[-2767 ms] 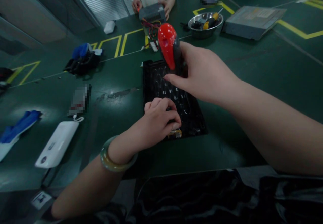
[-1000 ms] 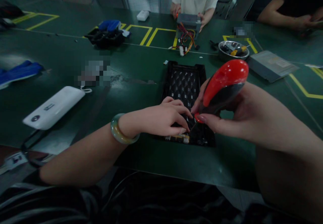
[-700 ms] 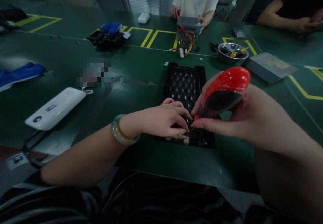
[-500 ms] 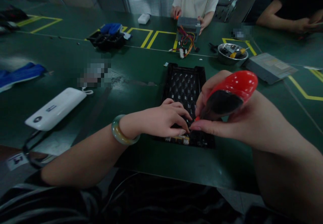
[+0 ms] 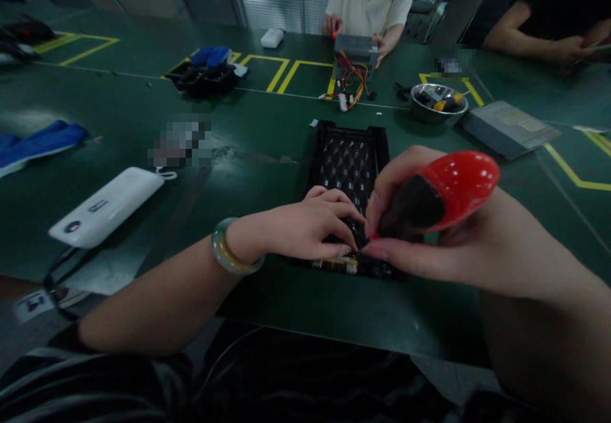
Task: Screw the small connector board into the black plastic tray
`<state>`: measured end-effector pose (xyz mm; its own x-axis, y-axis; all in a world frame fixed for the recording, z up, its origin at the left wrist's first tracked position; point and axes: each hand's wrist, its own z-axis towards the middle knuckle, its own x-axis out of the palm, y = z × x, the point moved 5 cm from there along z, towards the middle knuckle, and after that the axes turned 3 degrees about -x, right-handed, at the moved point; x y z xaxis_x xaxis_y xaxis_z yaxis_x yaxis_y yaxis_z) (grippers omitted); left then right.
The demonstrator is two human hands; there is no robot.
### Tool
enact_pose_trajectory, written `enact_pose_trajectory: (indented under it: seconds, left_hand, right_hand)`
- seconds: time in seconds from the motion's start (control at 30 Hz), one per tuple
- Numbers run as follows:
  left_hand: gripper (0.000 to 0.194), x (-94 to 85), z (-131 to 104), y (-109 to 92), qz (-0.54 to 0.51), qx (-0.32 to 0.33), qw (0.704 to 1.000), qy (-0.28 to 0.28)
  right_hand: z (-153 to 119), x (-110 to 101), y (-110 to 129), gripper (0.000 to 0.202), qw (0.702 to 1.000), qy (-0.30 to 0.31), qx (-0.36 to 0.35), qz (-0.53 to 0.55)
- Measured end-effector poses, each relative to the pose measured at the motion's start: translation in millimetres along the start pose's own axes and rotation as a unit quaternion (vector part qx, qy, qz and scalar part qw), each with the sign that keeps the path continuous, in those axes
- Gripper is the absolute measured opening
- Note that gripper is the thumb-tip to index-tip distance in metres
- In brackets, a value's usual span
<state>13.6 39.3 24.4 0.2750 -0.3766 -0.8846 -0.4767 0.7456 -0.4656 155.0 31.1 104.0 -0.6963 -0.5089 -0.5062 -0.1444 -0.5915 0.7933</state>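
Note:
A black plastic case (image 5: pixel 347 149) with a textured inner face lies on the green table in front of me. At its near end shows a strip of circuit board (image 5: pixel 346 264). My left hand (image 5: pixel 312 227) rests over the case, with thumb and index fingertips close together by the board; what they pinch, if anything, is hidden. In my right hand (image 5: pixel 458 245) is a screwdriver (image 5: pixel 461 187) with a red and black handle, tilted down towards the case. Its tip is covered by my fingers, right beside the left fingertips.
A white power bank (image 5: pixel 107 207) and a blue glove (image 5: pixel 42 143) lie left. Behind are a black tray (image 5: pixel 200 81), a metal bowl (image 5: pixel 439 115) of tools and a grey metal box (image 5: pixel 510 129). Across the table a person handles a power supply (image 5: pixel 356 51) with loose cables.
The screwdriver handle has turned and tipped slightly to the right, and my right hand has shifted a little with it. My left hand and the case are nearly still.

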Motion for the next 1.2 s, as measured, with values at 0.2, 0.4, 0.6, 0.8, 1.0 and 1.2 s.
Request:
enact_pose_trajectory:
  seconds: [0.2,0.4,0.6,0.8,1.0,1.2]
  left_hand:
    - [0.018,0.1,1,-1,0.015,-0.002,1.0,-0.01]
    - [0.019,0.7,2,-3,0.039,0.001,0.999,-0.019]
    - [0.02,3.0,3,-7,0.07,0.02,0.997,-0.035]
    - [0.019,3.8,4,-12,0.081,0.028,0.996,-0.036]
    - [0.02,0.1,7,-14,0.059,0.014,0.997,-0.049]
    - [0.022,-1.5,29,1,0.054,-0.105,0.99,-0.081]
  right_hand:
    - [-3,-6,5,0.033,0.999,0.045,0.009,-0.022]
    - [-2,-13,-1,0.031,0.999,0.013,0.013,-0.04]
    - [-5,-28,1,0.02,0.994,-0.086,0.048,-0.037]
    - [-5,-46,3,0.014,0.984,-0.159,0.057,-0.06]
    - [-5,-50,2,0.01,0.982,-0.172,0.046,-0.07]
    - [-10,-55,8,0.01,0.961,-0.236,0.053,-0.137]
